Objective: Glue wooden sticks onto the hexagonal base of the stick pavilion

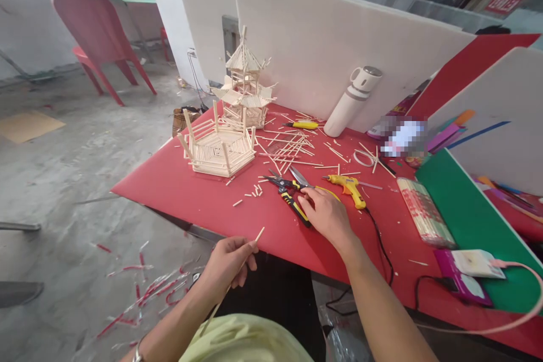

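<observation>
Near the table's front edge, my left hand (233, 263) is closed around a thin wooden stick (260, 233), whose tip points up and away from me. My right hand (328, 214) has its fingers curled at the handles of black-and-yellow pliers (292, 203); the hand covers part of them. Scissors (299, 176) with a yellow handle lie just beyond, partly behind that hand. To the right rests a yellow glue gun (350, 188) with a black cord. Farther left stands a hexagonal stick base (220, 153) with upright posts, in front of a tiered stick pagoda (246, 87).
Loose sticks (288, 150) and short cut pieces lie about the red table (169, 181). A white thermos (352, 102), a yellow cutter (303, 124), a tape roll (363, 158) and a packed stick bundle (425, 212) are there too. Red-and-clear scraps (148, 291) litter the floor.
</observation>
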Motion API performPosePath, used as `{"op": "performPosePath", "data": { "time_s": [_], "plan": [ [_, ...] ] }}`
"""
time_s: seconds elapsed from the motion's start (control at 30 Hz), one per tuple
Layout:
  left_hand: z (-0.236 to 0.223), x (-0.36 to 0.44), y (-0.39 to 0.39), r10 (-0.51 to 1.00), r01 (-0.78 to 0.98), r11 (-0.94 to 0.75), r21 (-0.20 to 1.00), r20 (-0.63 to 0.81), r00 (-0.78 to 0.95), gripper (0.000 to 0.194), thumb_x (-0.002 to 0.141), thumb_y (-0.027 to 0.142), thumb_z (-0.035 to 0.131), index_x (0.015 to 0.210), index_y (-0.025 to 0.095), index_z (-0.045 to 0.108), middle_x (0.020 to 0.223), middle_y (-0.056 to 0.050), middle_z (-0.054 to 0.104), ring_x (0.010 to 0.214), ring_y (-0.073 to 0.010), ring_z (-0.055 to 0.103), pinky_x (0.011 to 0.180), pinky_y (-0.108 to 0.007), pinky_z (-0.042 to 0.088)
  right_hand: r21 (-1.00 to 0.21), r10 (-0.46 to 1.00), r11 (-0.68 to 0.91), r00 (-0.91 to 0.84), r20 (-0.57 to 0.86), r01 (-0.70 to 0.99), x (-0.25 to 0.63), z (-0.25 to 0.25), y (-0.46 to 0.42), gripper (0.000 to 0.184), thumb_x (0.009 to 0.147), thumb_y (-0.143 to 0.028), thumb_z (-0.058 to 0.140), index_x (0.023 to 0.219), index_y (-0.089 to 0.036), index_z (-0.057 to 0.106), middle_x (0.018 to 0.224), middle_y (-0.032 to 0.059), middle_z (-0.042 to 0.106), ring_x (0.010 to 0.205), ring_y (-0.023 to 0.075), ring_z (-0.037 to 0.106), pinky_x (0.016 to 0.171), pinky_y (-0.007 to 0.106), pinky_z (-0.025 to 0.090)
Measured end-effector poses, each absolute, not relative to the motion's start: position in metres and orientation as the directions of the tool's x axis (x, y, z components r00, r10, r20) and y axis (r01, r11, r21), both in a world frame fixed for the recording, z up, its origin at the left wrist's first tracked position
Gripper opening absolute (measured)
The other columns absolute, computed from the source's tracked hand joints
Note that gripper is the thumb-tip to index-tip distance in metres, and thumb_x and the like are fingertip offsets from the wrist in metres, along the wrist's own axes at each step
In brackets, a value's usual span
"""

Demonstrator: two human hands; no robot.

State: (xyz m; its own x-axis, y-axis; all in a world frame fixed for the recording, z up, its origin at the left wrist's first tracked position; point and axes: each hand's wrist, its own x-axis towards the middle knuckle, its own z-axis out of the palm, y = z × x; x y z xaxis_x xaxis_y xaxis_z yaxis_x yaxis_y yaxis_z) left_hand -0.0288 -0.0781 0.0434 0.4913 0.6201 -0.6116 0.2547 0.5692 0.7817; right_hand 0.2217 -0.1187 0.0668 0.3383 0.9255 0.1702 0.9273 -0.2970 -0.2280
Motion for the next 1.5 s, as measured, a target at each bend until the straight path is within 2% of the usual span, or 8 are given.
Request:
{"op": "performPosePath", "data": {
  "time_s": [0.2,0.6,0.67,0.77,0.9,1.0,1.07,1.5],
  "plan": [
    [0.045,-0.033,-0.076,0.608,0.210,0.605,0.768,-0.616,0.501,0.037,0.069,0.050,0.068,0.073,0.014,0.062,0.050,0.001,0.061,0.025,-0.0037,0.036,0.028,-0.017,0.017,-0.081,0.924,-0.317,0.327,0.196,0.945,0.217,0.060,-0.110,0.081,0.075,-0.066,0.067,0.139,-0.020,0.050,0.125,0.0172,0.056,0.114,0.0355,0.051,0.094,0.046,0.042],
    [0.042,-0.038,-0.085,0.685,0.360,0.484,0.798,-0.601,0.413,0.030,0.074,0.045,0.062,0.065,0.017,0.060,0.047,0.001,0.059,0.027,-0.0077,0.039,0.032,-0.020,0.025,0.020,0.958,-0.285,0.284,0.044,0.958,0.219,0.078,-0.091,0.058,0.074,-0.056,0.068,0.118,-0.018,0.064,0.101,0.0123,0.059,0.094,0.0298,0.058,0.079,0.037,0.044],
    [0.043,-0.039,-0.084,0.797,0.465,0.257,0.847,-0.458,0.393,0.031,0.080,0.045,0.057,0.065,0.018,0.060,0.046,0.001,0.058,0.030,-0.0098,0.045,0.037,-0.022,0.033,-0.121,0.929,-0.344,0.356,0.096,0.931,0.216,0.079,-0.095,0.056,0.070,-0.050,0.070,0.116,-0.018,0.065,0.104,0.0119,0.058,0.089,0.0277,0.060,0.073,0.034,0.045],
    [0.044,-0.041,-0.083,0.894,0.587,-0.079,0.806,-0.203,0.400,0.023,0.086,0.038,0.052,0.084,0.021,0.067,0.056,0.001,0.062,0.041,-0.0132,0.055,0.049,-0.023,0.038,-0.616,0.880,-0.360,0.475,0.026,0.701,0.211,0.080,-0.105,0.047,0.071,-0.053,0.068,0.103,-0.019,0.069,0.100,0.0097,0.061,0.082,0.0250,0.061,0.069,0.034,0.047],
    [0.049,-0.034,-0.081,0.883,0.791,-0.334,0.513,-0.124,0.453,0.026,0.092,0.032,0.042,0.088,0.023,0.066,0.055,-0.001,0.061,0.054,-0.0186,0.061,0.053,-0.026,0.031,-0.965,0.922,-0.257,0.288,-0.259,-0.046,0.201,0.076,-0.119,0.054,0.086,-0.059,0.041,0.107,-0.016,0.067,0.093,0.0102,0.067,0.073,0.0216,0.061,0.064,0.034,0.050],
    [0.056,-0.024,-0.078,0.880,0.882,-0.392,0.261,-0.172,0.442,0.028,0.095,0.032,0.038,0.088,0.023,0.064,0.061,-0.005,0.066,0.059,-0.0218,0.064,0.053,-0.028,0.025,-0.691,0.957,-0.238,-0.044,-0.286,-0.683,0.196,0.067,-0.119,0.054,0.083,-0.057,0.047,0.106,-0.013,0.067,0.095,0.0113,0.068,0.076,0.0194,0.059,0.066,0.033,0.050],
    [0.062,-0.016,-0.077,0.877,0.897,-0.414,0.155,-0.198,0.439,0.029,0.096,0.032,0.036,0.090,0.024,0.062,0.066,-0.006,0.068,0.061,-0.0234,0.065,0.053,-0.029,0.023,-0.472,0.956,-0.268,-0.172,-0.238,-0.840,0.195,0.059,-0.114,0.050,0.081,-0.054,0.054,0.106,-0.013,0.067,0.094,0.0099,0.068,0.076,0.0177,0.058,0.067,0.031,0.050],
    [0.064,0.002,-0.091,0.932,0.965,-0.251,0.083,-0.249,0.264,0.022,0.096,0.034,0.037,0.095,0.026,0.058,0.062,-0.001,0.065,0.061,-0.0212,0.063,0.053,-0.028,0.023,-0.166,0.911,-0.403,-0.376,-0.173,-0.900,0.205,0.027,-0.092,0.043,0.088,-0.049,0.049,0.110,-0.014,0.064,0.098,0.0105,0.071,0.083,0.0212,0.064,0.072,0.037,0.055]
  ]
}}
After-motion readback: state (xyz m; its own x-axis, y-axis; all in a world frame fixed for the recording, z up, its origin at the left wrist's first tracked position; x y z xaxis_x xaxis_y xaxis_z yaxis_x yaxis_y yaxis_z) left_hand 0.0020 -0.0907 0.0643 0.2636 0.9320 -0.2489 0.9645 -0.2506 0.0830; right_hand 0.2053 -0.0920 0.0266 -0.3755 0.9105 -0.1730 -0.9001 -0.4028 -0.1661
